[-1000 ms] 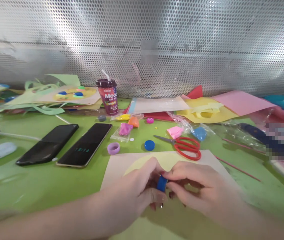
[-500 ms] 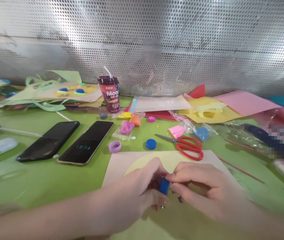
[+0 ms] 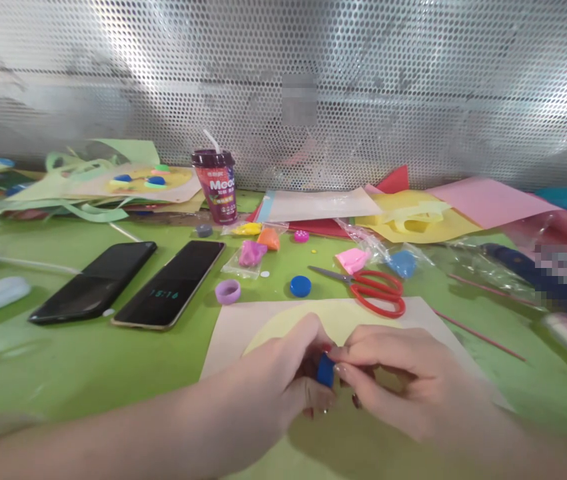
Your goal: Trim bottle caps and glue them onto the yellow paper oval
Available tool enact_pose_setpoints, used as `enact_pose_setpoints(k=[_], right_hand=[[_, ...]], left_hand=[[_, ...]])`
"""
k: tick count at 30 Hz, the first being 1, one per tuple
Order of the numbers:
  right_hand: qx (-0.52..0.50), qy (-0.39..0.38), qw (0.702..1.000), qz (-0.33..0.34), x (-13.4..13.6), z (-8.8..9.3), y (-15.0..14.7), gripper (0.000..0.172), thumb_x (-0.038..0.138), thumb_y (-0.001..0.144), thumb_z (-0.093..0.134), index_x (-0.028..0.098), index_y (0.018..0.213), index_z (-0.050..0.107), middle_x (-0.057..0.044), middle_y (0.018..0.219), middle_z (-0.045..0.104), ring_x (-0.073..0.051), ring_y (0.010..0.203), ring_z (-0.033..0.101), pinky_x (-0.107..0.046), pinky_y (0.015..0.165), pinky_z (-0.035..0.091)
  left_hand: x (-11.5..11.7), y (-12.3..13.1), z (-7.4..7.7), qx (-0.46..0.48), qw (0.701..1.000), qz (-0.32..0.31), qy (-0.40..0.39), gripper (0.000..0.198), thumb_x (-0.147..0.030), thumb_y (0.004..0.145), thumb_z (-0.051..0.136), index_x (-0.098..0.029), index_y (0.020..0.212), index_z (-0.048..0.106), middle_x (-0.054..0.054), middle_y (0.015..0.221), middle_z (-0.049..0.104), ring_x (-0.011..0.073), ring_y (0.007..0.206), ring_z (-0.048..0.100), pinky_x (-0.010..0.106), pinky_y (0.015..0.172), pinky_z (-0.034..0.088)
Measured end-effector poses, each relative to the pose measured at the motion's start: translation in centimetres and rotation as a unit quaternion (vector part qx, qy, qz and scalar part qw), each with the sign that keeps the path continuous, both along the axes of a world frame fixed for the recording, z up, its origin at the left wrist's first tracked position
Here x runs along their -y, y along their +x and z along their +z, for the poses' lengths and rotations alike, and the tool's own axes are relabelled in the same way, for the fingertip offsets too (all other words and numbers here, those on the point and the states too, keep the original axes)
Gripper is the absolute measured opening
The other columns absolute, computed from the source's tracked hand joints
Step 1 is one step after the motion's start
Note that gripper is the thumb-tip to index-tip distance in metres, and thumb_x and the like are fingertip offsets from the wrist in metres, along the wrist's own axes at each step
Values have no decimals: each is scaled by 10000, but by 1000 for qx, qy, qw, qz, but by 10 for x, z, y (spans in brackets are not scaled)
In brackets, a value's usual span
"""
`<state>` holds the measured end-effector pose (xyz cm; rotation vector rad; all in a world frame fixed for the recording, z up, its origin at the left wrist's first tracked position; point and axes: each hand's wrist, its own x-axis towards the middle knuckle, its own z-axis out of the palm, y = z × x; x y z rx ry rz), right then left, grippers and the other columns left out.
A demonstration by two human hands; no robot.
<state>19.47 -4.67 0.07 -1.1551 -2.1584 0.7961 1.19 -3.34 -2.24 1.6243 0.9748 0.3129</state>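
My left hand (image 3: pixel 278 380) and my right hand (image 3: pixel 403 380) meet over a pale yellow paper circle (image 3: pixel 333 317) that lies on a beige sheet (image 3: pixel 228 333). Both pinch a small blue bottle cap (image 3: pixel 325 370) between their fingertips. The fingers of both hands are curled closed around it. Most of the cap is hidden by my thumbs. A second blue cap (image 3: pixel 300 286) lies flat on the green table just beyond the sheet.
Red scissors (image 3: pixel 373 291) lie right of the spare cap. A purple ring (image 3: pixel 227 291), two dark phones (image 3: pixel 168 285) (image 3: pixel 94 282), a drink cup with a straw (image 3: pixel 216 185), bags of coloured clay (image 3: pixel 252 253) and stacked coloured paper (image 3: pixel 413 220) line the table before a perforated metal wall.
My hands have stayed together on the blue cap, with the fingers shifting slightly around it. The view has drifted a little.
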Motion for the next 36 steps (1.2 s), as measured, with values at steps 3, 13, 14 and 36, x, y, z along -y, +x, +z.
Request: enact_pose_setpoints(k=[3, 13, 14, 36], right_hand=[[0, -8, 1000, -2, 1, -1, -1, 213, 159, 789, 482, 196, 590, 549, 42, 553, 476, -65, 490, 417, -176, 459, 354], [-17, -100, 995, -3, -1, 3, 1, 223, 240, 829, 467, 202, 629, 558, 44, 578, 493, -63, 496, 449, -159, 442, 361], [-18, -101, 995, 3, -1, 4, 2, 230, 252, 838, 463, 203, 636, 560, 40, 586, 499, -66, 502, 456, -163, 445, 362], [40, 95, 994, 35, -4, -2, 7, 183, 133, 816, 455, 188, 680, 565, 34, 574, 504, -63, 492, 451, -163, 457, 368]], left_hand=[[0, 0, 1, -4, 1000, 3, 3, 113, -236, 771, 459, -236, 880, 427, -26, 818, 519, 145, 778, 482, 293, 684, 378], [-2, 0, 3, 8, 1000, -8, 2, 120, -213, 741, 473, -212, 852, 427, -21, 785, 525, 132, 743, 476, 275, 666, 377], [-2, 0, 4, 5, 1000, -9, -1, 124, -212, 739, 473, -211, 856, 429, -19, 784, 529, 132, 740, 476, 273, 657, 375], [-8, -1, 18, 20, 997, -48, -65, 129, -217, 809, 424, -211, 938, 413, -25, 759, 532, 116, 724, 520, 265, 680, 410]])
